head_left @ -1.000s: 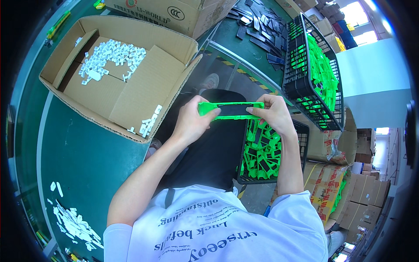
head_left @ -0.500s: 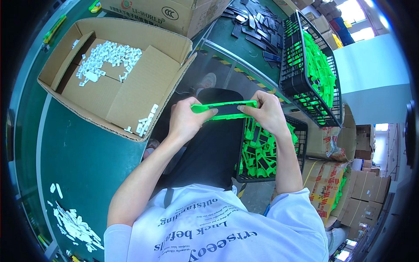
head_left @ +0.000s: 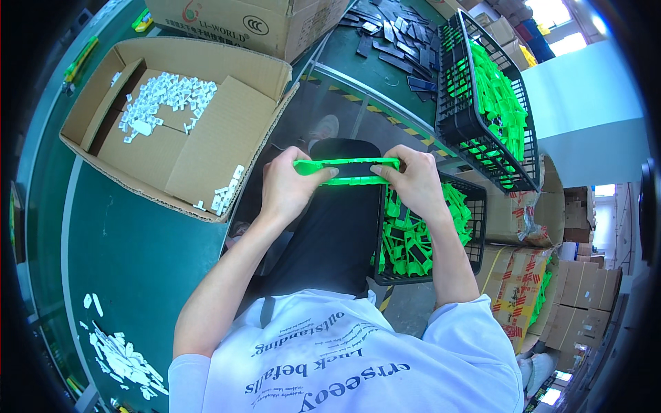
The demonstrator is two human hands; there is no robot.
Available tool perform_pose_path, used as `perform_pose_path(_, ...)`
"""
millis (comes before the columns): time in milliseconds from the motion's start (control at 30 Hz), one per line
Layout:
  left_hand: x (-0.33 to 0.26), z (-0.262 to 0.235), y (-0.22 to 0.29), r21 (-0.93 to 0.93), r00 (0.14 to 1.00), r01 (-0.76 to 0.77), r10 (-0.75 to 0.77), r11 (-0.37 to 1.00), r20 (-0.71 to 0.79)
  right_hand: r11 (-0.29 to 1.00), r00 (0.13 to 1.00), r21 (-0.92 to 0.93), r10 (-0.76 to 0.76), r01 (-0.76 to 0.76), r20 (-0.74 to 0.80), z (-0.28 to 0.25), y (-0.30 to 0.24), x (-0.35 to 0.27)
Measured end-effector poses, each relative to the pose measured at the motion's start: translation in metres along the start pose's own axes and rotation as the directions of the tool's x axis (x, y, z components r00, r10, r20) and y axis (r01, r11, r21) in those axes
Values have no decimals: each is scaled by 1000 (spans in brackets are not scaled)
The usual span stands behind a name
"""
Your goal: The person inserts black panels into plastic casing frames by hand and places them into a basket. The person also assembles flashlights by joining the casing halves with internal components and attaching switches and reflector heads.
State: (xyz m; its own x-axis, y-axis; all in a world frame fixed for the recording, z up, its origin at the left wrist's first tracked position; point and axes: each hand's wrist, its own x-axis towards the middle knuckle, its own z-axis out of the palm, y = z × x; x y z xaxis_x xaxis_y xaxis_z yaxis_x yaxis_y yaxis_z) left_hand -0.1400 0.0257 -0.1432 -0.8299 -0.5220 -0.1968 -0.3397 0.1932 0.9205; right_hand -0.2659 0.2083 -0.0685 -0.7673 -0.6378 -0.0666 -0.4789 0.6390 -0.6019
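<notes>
Between my two hands I hold a long bright green plastic frame (head_left: pixel 352 181) with a dark panel in its middle, level above my lap. My left hand (head_left: pixel 286 182) grips its left end, the thumb pressed onto the dark panel. At the right end my right hand (head_left: pixel 412 179) pinches it the same way, thumb inward on the panel. Under my right forearm stands a black crate (head_left: pixel 480 230) full of similar green pieces (head_left: pixel 412 241), several with dark panels. The undersides of the held frame and my curled fingers are mostly hidden.
An open cardboard box (head_left: pixel 213 138) with small white parts (head_left: pixel 169 96) rests on the green table (head_left: pixel 144 241) at left. White strips (head_left: pixel 120 358) lie nearer. Black panels (head_left: pixel 396 38) are spread on the far table beside a second black crate (head_left: pixel 468 103) of green parts. Cartons (head_left: pixel 509 289) stand at right.
Both hands and the green frame have shifted slightly left, and the frame is a little more level. The grip on both ends stays the same.
</notes>
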Motion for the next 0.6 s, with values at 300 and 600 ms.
perform_pose_path(300,-12,28,-12,-200,979,-200,205,959,3,236,868,956,496,-176,37,76,213,-127)
perform_pose_path(600,-92,-22,102,-247,721,-607,654,756,230,237,778,894,604,-380,171,167,136,-107)
